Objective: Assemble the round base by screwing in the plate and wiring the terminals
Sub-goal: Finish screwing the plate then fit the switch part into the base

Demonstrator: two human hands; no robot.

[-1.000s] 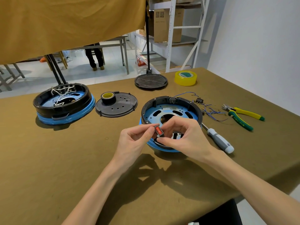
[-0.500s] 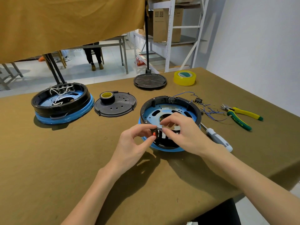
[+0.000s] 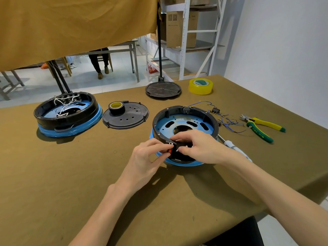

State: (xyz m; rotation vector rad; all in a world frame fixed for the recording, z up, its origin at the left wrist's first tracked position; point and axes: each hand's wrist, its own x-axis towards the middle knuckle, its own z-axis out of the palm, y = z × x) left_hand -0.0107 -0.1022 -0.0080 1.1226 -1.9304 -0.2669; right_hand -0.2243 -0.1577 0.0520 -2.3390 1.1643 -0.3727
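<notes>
Where it was lifted before, red switch [image 3: 170, 151] now at round base [image 3: 184, 121] rim, both hands' grip on it.

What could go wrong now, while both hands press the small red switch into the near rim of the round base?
1. The left hand and right hand pinch the red switch at the rim of the round base; if it enters tilted, it may jam or pop out.
2. The base is not held down, so pushing may slide it on the table cloth.
3. The screwdriver lies just beside the right wrist and could be knocked away.
</notes>
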